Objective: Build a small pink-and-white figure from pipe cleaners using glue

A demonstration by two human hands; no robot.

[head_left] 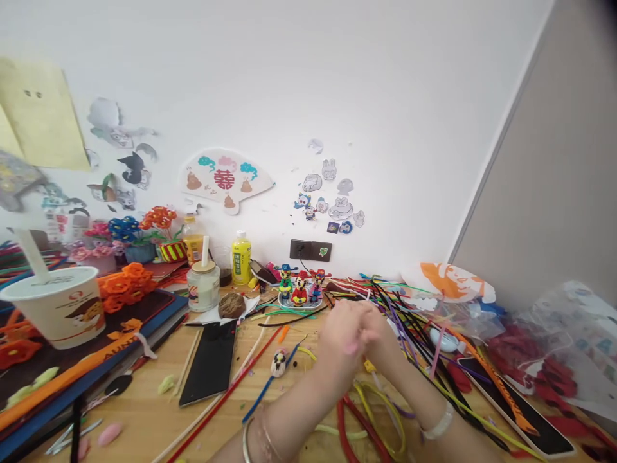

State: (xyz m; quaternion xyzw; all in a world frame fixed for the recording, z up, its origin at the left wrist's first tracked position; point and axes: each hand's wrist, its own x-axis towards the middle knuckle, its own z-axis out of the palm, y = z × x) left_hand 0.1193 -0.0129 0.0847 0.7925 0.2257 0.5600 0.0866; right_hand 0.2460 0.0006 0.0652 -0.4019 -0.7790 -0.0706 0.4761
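Above the middle of the table my left hand (340, 334) and my right hand (378, 328) press against each other, fingers closed. A bit of pink shows at the fingers, but what they hold, if anything, is hidden. Left of my wrists lies a small pale clay head (278, 363) with dark markings, on a blue pipe cleaner (263, 395). Behind my hands, three colourful clay figures (299, 289) with winged hats stand on a small tray (294, 305). Red and yellow pipe cleaners (380, 405) curl beneath my forearms.
A black phone (208, 363) lies left of centre, near a candle jar (203, 286) and a yellow bottle (241, 258). At far left a paper cup (60, 308) stands by orange flowers (126, 286). Loose pipe cleaners (409, 331) and plastic bags (559, 334) crowd the right.
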